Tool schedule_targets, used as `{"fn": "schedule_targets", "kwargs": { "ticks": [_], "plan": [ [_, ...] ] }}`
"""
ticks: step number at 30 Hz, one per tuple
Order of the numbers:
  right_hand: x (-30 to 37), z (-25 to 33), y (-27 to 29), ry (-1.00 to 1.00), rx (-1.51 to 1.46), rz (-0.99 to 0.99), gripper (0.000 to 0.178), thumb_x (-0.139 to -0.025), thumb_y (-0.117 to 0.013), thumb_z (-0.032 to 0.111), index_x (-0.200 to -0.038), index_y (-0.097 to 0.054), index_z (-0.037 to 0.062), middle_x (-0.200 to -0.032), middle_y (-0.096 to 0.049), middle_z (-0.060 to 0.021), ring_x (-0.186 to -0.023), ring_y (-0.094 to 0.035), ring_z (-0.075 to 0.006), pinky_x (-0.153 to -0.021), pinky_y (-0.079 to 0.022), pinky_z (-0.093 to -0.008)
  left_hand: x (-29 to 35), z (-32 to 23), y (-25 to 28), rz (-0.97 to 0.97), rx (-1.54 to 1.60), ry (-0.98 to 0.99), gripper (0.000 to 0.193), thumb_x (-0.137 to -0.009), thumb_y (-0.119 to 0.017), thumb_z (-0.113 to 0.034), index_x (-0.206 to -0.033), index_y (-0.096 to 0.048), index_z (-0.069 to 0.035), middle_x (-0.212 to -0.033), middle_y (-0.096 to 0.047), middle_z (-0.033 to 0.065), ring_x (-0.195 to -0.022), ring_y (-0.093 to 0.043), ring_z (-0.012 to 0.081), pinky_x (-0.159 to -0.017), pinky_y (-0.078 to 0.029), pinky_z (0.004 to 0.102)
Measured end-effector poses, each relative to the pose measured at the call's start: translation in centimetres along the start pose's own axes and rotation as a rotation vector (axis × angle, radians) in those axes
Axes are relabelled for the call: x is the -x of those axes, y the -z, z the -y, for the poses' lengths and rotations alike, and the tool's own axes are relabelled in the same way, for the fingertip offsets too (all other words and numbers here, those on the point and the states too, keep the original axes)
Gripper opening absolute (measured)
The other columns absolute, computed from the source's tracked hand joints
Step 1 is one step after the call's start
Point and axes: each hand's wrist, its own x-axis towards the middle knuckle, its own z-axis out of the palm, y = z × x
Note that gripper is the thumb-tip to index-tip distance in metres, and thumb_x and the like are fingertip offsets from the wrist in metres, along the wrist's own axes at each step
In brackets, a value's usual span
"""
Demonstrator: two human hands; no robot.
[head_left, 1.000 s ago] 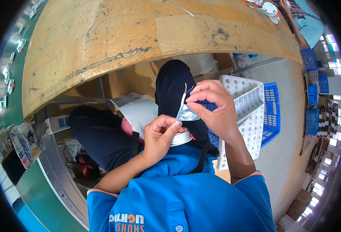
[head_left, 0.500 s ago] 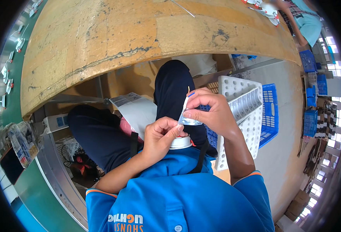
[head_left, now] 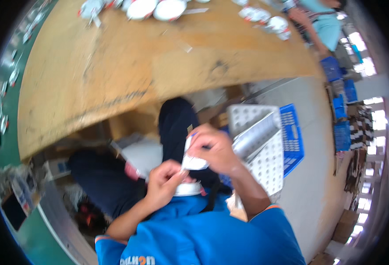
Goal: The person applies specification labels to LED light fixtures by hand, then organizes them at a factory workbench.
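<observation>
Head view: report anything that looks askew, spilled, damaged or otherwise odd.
Nothing is spilled or plainly broken. The white perforated crate stands tipped on its side against the blue crate on the floor. The wooden table has a dark stain and a scuffed edge. Both hands, left hand and right hand, hold a small white part over the lap.

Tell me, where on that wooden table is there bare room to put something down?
The wide middle of the table is bare, from its near edge up to the row of white round parts along the far edge. That far edge is crowded. Both hands, left and right, are busy with a small white piece over the lap; the white perforated crate hems the right.
</observation>
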Motion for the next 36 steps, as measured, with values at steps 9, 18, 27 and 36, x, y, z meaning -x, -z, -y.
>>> {"fn": "schedule_targets", "kwargs": {
  "ticks": [9, 18, 27, 36],
  "plan": [
    [-0.9, 1.1, 2.8, 0.023, 0.033, -0.239, 0.01, -0.072, -0.064, 0.01, -0.07, -0.061, 0.0005, -0.075, -0.058, -0.0056, -0.076, -0.054, -0.0146, -0.07, -0.043, -0.0276, 3.4, -2.7, 2.5, -0.108, -0.549, -0.294, 0.008, -0.076, -0.058, -0.005, -0.073, -0.059, 0.002, -0.068, -0.063, 0.0089, -0.061, -0.061, 0.0137, -0.058, -0.047, 0.0229],
    [-3.3, 2.4, -2.1, -0.121, -0.24, 0.059, 0.017, -0.082, -0.053, 0.013, -0.08, -0.062, -0.0016, -0.081, -0.059, -0.0052, -0.076, -0.055, -0.011, -0.069, -0.042, -0.023, 28.5, -10.0, 11.7, -1.801, -0.838, -0.68, 0.011, -0.071, -0.063, -0.008, -0.068, -0.058, 0.002, -0.062, -0.055, 0.0062, -0.055, -0.047, 0.0122, -0.053, -0.041, 0.0241],
    [-3.1, 3.9, -3.2, 0.016, -0.155, 0.23, 0.014, -0.081, -0.055, 0.011, -0.078, -0.063, -0.0002, -0.079, -0.057, -0.005, -0.075, -0.053, -0.0117, -0.069, -0.042, -0.0226, 43.2, -7.8, 25.5, -2.359, -1.281, -0.133, 0.011, -0.079, -0.053, -0.006, -0.084, -0.057, 0.003, -0.087, -0.059, 0.0145, -0.081, -0.057, 0.0187, -0.074, -0.044, 0.0278],
    [-2.4, 3.7, 5.2, -0.036, -0.065, 0.0, 0.016, -0.078, -0.058, 0.015, -0.085, -0.062, 0.0012, -0.081, -0.061, -0.0059, -0.077, -0.056, -0.0123, -0.072, -0.042, -0.025, 18.3, -12.3, 9.4, -1.215, -1.697, -1.064, 0.015, -0.073, -0.062, -0.002, -0.087, -0.06, 0.002, -0.087, -0.057, 0.0158, -0.076, -0.057, 0.028, -0.067, -0.049, 0.034]
  ]
}}
